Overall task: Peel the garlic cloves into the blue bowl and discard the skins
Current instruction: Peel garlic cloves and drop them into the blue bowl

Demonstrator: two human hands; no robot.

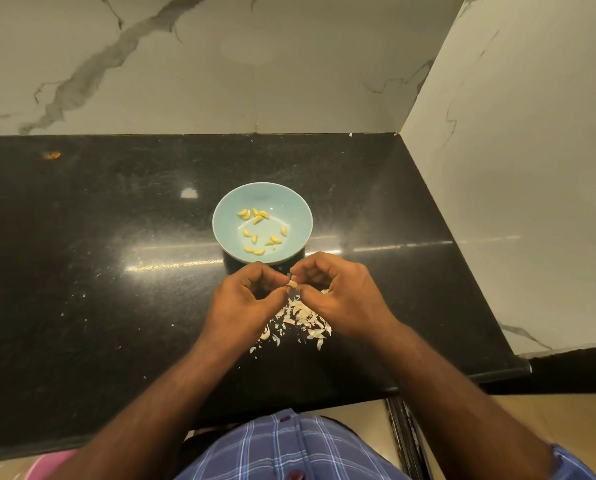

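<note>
Pale, part-skinned garlic clove (292,284) pinched between fingers of left hand (246,299) and right hand (341,294), apparently mid-peel; strip skin over papery skin pile (303,320), then drop into light-blue ceramic bowl (220,216).

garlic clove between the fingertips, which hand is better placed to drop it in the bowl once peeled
Probably the left hand: it pinches the small pale garlic clove while the right hand picks at it, and the round light blue bowl sits just ahead.

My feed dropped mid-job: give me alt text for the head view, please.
Both hands, left hand and right hand, pinch one garlic clove just in front of the blue bowl, which holds about a dozen peeled cloves. Loose skins lie heaped on the black counter under the hands.
</note>
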